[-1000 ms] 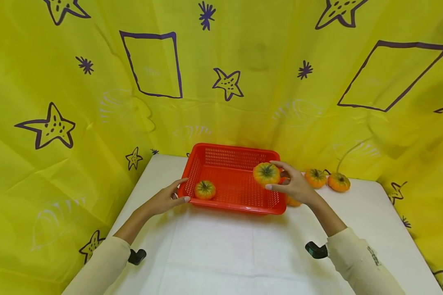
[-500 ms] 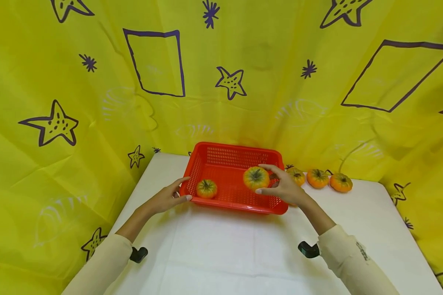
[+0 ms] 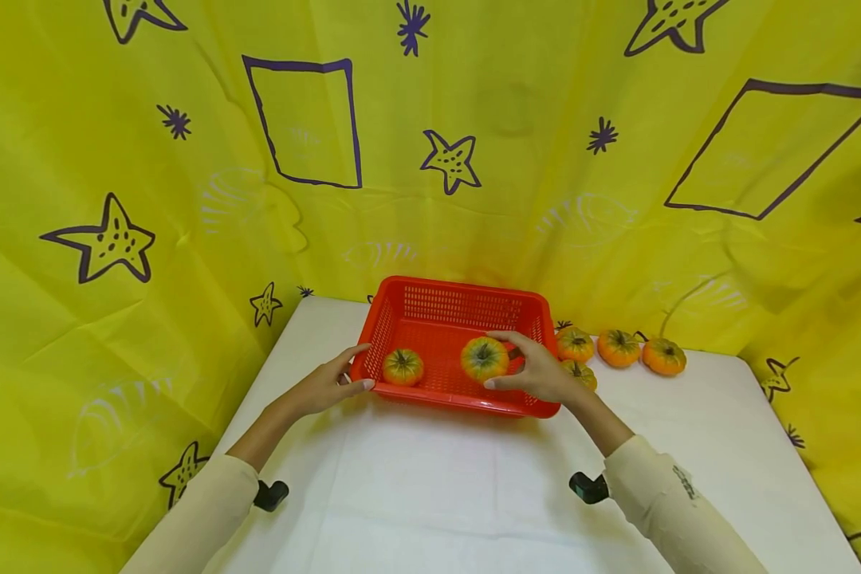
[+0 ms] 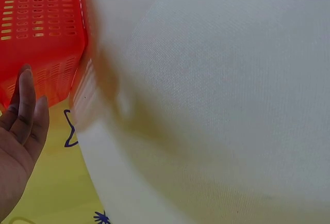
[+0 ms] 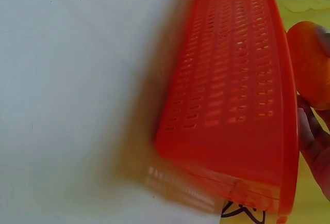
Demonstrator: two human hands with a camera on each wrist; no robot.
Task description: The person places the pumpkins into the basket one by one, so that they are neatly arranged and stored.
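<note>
Left hand (image 3: 326, 386): fingers spread at near-left corner of basket (image 3: 452, 399)
Right hand (image 3: 541, 373): fingers pinching one pumpkin (image 3: 484, 359) (second pumpkin (image 3: 403, 367) in basket)

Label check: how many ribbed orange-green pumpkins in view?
6: one pumpkin inside the red perforated plastic basket, one in right hand, four right of the basket; more may be hidden.

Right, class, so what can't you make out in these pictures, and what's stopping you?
- Head view: part of the nearest table pumpkin, hidden behind the right hand and wrist.
- Head view: printing on the right sleeve, too small to read.
- Left wrist view: the rest of the left hand and red plastic basket, cut by the left edge.
- Right wrist view: one side of the held pumpkin, cut by the right edge.
</note>
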